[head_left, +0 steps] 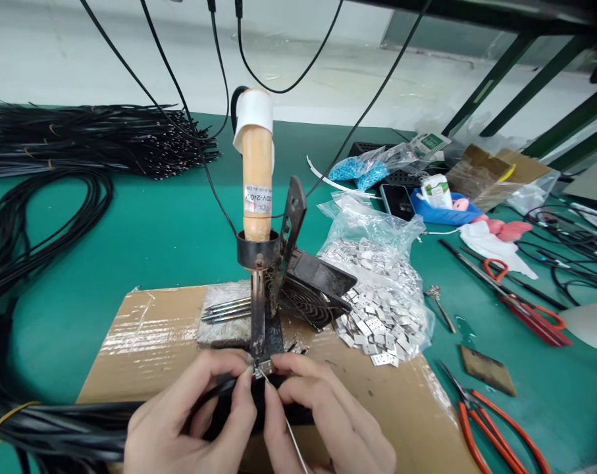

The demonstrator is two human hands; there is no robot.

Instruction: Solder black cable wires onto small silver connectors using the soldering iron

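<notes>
A soldering iron (257, 178) with a wooden handle stands upright in a black ring holder, tip down. Just below its tip, both hands meet at a small silver metal plate (263, 367). My left hand (194, 411) is closed, thumb and index finger pinched beside the plate, with a black cable (212, 393) running through its fingers. My right hand (332, 415) is closed as well, pinching a thin silvery solder wire (294, 438) whose upper end reaches the plate. Fingers partly hide the contact between cable, plate and wire.
Cardboard (145, 342) lies under the work. A small fan (311, 293) stands behind the iron, beside a plastic bag of metal plates (377, 309). Orange-handled pliers (490, 415) lie on the right. Black cable bundles (76, 141) cover the left; a blue tray (446, 209) sits farther back.
</notes>
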